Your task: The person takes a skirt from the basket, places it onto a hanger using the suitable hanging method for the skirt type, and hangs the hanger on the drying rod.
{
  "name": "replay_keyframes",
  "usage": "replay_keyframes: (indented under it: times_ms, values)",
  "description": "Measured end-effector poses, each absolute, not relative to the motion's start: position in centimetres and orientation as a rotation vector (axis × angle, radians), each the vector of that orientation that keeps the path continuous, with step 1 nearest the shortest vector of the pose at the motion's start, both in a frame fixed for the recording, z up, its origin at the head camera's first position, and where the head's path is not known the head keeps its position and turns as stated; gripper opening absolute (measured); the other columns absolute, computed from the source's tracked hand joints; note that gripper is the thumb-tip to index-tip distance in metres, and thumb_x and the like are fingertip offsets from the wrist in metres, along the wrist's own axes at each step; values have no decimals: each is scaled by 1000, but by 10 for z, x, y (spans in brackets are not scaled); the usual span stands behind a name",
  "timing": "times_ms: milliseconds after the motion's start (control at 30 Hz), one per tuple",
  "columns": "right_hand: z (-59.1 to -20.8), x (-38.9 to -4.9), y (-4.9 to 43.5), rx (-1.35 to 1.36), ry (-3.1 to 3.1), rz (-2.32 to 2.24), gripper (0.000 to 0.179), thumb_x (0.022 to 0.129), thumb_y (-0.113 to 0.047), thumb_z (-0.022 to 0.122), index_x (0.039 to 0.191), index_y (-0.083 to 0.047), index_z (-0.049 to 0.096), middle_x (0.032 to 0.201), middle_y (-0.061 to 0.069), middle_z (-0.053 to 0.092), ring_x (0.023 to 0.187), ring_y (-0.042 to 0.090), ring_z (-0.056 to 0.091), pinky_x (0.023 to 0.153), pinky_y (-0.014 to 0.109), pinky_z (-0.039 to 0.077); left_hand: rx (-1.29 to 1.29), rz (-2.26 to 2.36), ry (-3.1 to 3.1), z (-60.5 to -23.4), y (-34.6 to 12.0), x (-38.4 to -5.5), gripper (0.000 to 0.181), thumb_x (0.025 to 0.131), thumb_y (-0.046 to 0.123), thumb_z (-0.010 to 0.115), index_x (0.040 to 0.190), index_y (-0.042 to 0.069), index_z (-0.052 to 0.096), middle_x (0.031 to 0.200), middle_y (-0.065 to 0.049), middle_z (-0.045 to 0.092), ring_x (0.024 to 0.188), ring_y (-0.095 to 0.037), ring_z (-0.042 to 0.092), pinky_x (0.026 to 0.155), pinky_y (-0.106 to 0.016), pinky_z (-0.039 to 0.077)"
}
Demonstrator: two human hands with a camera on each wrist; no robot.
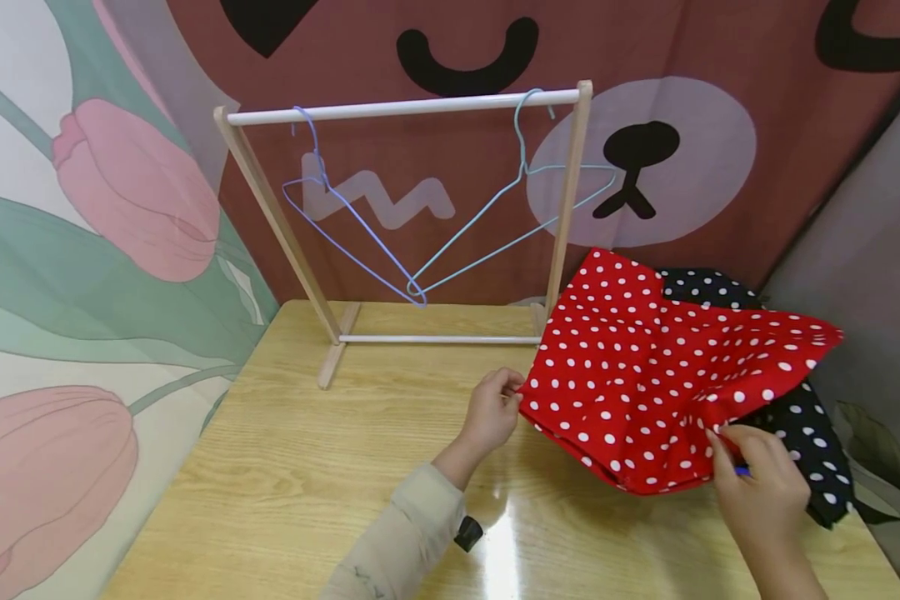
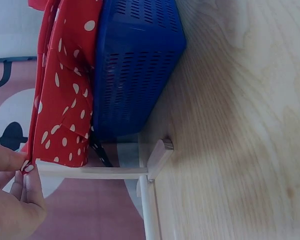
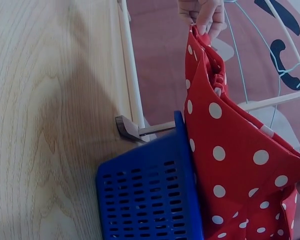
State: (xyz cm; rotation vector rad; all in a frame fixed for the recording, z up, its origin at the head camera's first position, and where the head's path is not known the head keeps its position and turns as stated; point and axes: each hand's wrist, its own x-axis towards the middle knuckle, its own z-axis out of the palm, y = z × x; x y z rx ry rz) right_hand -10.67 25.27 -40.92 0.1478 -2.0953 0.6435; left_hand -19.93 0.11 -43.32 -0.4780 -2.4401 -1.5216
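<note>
Red dotted cloth (image 1: 622,358) hung spread above a blue basket (image 2: 135,95), between three and four o'clock in the head view, its long axis roughly nine to three, one pointed corner toward three. The left hand (image 1: 492,408) pinched its nine-o'clock corner; the right hand (image 1: 765,487) pinched its five-o'clock edge. Below was a wood-grain table (image 1: 270,467), with a cartoon backdrop (image 1: 645,42) at twelve and a tulip curtain (image 1: 135,192) at nine.

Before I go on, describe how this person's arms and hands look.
The left sleeve is pale beige, ending above the wrist, with a few small dark marks. The left hand and right hand wear no gloves; the visible right forearm has no sleeve.
</note>
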Motion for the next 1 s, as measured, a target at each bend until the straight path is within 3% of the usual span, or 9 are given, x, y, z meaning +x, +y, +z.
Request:
replay_keyframes:
  times_ms: [333,467,600,800,1000]
  values:
    - [-408,-107,246,194,-2108,640,53,86,-37,43,79,13,59,81,25,57,74,36,53,83,3,25,-485,-1481,-2452,-437,-7,-199,15,75,-11,54,87,-2,55,81,-8,53,72,-17,52,61,-18,45]
    - [-411,-109,242,198,-2048,673,36,84,-24,55,78,11,60,80,24,58,72,36,54,83,4,27,-475,-1473,-2467,-436,-10,-199,15,76,-11,54,87,-1,55,82,-7,52,73,-17,51,61,-19,45]
    - [-413,-111,237,200,-1994,700,14,74,-4,65,77,10,61,79,23,58,72,36,54,83,5,28,-475,-1469,-2475,-436,-12,-198,15,76,-11,53,87,-1,54,82,-8,51,73,-17,51,61,-20,45]
    - [-408,-109,233,209,-2006,718,11,74,0,65,77,10,61,80,23,58,71,36,53,83,5,29,-468,-1462,-2474,-434,-17,-198,15,76,-11,53,87,-2,54,83,-8,51,73,-18,51,62,-21,44]
    - [-406,-108,229,231,-2009,718,20,79,-11,61,77,9,61,79,22,59,70,34,54,82,5,31,-489,-1398,-2416,-436,-21,-197,15,75,-12,52,86,-2,54,82,-9,51,73,-19,51,62,-22,44]
